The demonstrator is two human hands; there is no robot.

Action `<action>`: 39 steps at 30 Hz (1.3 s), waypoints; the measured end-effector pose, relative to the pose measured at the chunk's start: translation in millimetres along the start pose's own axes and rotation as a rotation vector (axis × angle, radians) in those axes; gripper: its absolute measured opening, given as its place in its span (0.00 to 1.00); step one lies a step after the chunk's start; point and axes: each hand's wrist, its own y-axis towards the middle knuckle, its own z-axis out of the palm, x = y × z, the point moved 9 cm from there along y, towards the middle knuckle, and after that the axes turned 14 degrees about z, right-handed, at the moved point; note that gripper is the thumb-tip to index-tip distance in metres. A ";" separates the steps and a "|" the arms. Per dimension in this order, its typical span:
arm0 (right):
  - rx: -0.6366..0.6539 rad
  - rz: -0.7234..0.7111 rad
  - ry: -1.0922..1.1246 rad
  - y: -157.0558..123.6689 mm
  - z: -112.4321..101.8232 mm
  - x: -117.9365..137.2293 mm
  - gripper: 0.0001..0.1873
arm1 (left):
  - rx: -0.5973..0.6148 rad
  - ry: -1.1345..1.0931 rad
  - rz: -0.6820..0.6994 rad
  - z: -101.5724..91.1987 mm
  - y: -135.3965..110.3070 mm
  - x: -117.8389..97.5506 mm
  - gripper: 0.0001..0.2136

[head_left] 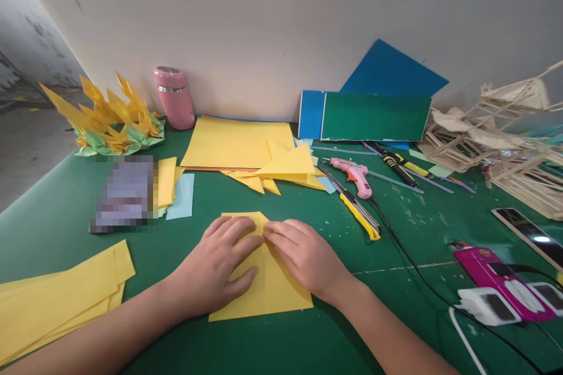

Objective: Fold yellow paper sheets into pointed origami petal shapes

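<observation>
A yellow sheet of paper lies on the green table in front of me, its upper right corner folded inward along a slanted edge. My left hand rests on the left half of the sheet, fingers spread and lying flat. On the folded right edge presses my right hand, its fingers held together near the top of the sheet. The fingertips of both hands almost meet at the middle crease. Part of the fold is hidden under the right fingers.
Yellow paper strips lie at the left, below a blurred dark object. Behind are stacked yellow sheets and a pink flask. A utility knife, a pink glue gun with its cord, and a magenta power strip occupy the right.
</observation>
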 end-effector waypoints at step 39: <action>0.078 0.020 0.070 -2.0 8.3 -4.2 0.15 | -0.124 -0.047 0.297 -16.2 0.7 -6.3 0.17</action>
